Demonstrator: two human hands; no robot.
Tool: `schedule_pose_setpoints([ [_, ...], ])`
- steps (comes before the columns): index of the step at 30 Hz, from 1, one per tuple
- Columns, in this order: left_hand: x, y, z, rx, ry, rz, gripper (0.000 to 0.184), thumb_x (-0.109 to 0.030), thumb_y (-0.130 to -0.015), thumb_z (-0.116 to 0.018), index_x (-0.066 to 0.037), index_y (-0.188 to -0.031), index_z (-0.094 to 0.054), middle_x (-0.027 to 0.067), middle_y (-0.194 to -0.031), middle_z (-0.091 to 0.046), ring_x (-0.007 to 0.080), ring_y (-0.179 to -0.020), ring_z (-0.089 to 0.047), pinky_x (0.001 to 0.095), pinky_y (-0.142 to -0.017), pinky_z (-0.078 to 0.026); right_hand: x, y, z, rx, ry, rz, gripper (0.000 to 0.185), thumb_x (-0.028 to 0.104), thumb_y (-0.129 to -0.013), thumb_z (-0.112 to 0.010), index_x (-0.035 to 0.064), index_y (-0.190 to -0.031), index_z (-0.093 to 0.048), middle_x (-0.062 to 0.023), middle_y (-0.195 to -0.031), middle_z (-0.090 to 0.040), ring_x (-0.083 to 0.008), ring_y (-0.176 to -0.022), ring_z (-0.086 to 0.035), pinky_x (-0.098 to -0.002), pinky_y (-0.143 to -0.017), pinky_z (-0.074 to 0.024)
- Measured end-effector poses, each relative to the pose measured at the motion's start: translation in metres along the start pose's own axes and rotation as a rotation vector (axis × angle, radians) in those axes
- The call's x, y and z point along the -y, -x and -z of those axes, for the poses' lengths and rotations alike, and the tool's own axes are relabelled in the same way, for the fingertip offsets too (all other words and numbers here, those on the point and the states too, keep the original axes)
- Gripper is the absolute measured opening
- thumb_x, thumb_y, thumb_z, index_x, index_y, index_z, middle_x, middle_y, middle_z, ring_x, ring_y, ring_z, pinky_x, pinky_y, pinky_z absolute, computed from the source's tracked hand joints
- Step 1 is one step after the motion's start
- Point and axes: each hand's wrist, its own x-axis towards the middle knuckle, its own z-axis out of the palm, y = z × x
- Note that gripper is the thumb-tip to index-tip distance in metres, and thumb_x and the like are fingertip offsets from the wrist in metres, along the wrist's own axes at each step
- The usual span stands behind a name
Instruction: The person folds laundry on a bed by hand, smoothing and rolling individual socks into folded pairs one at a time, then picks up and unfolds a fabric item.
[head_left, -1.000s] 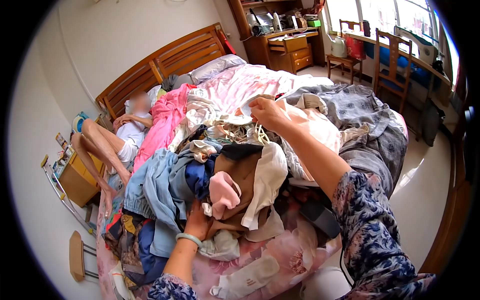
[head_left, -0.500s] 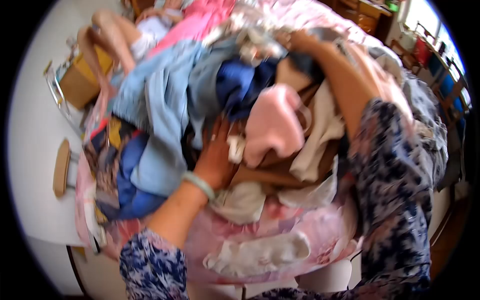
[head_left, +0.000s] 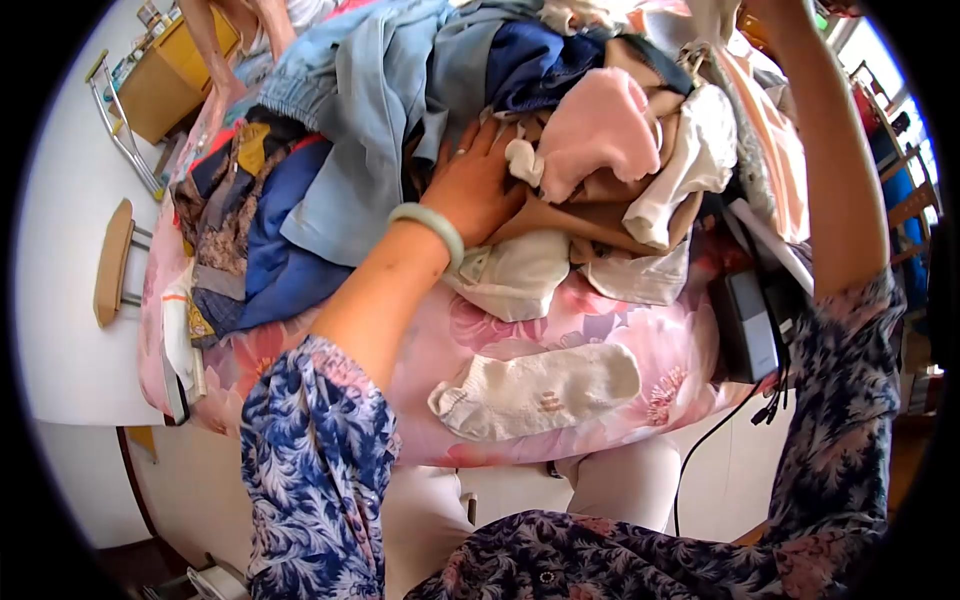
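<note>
My left hand (head_left: 478, 185), with a pale green bangle on its wrist, lies palm down on a heap of clothes with its fingers stretched out. Beside its fingers are a light blue garment (head_left: 370, 130), a small white bunched cloth (head_left: 523, 162) and a fuzzy pink sock-like piece (head_left: 600, 130). Brown fabric (head_left: 590, 222) runs under and beside the hand. My right hand (head_left: 775, 8) is raised at the top edge, mostly cut off, fingers hidden. Cream cloth (head_left: 716, 22) hangs close by it; whether it is gripped is unclear.
A cream sock (head_left: 540, 388) lies flat on the floral bedcover (head_left: 480, 325) near the front edge. To the right sit a dark grey box-shaped device (head_left: 745, 325) and black cables (head_left: 775, 400). Another person's bare legs (head_left: 215, 50) show at back left, near a stool (head_left: 117, 262).
My right hand has risen from the back of the pile to the top edge of view. My left hand stays on the heap. The view has tilted down, uncovering the device and cables.
</note>
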Motion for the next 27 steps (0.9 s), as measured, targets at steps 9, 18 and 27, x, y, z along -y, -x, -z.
schedule_pose_setpoints([
  [9, -0.072, 0.081, 0.074, -0.247, 1.842, 0.341, 0.047, -0.025, -0.098, -0.048, 0.001, -0.135, -0.042, 0.0129, -0.131, -0.052, 0.0238, -0.120, -0.052, 0.0372, -0.101, -0.041, 0.114, 0.200, -0.021, 1.002, -0.791, -0.812, 0.022, -0.004, -0.094, -0.049, 0.0036, -0.113, -0.057, -0.0013, -0.107, -0.059, -0.0082, -0.101, -0.055, -0.0234, -0.088, -0.0436],
  [18, -0.113, 0.112, 0.074, -0.303, 1.944, 0.525, 0.037, -0.016, -0.091, -0.063, 0.000, -0.123, -0.054, 0.0077, -0.116, -0.061, 0.0160, -0.102, -0.061, 0.0328, -0.088, -0.052, 0.129, 0.220, -0.020, 1.161, -0.721, -0.888, 0.032, 0.004, -0.095, -0.050, 0.0058, -0.126, -0.052, -0.0024, -0.111, -0.058, -0.0075, -0.099, -0.053, -0.0248, -0.087, -0.0440],
  [27, -0.110, 0.134, 0.075, -0.715, 1.211, 0.505, 0.015, -0.009, -0.092, -0.057, 0.001, -0.100, -0.065, 0.0011, -0.089, -0.065, 0.0079, -0.079, -0.058, 0.0258, -0.071, -0.046, 0.145, 0.260, 0.001, 1.280, -0.337, -0.856, 0.026, 0.023, -0.086, -0.064, 0.0012, -0.100, -0.060, -0.0057, -0.077, -0.058, -0.0125, -0.076, -0.054, -0.0301, -0.070, -0.0457],
])
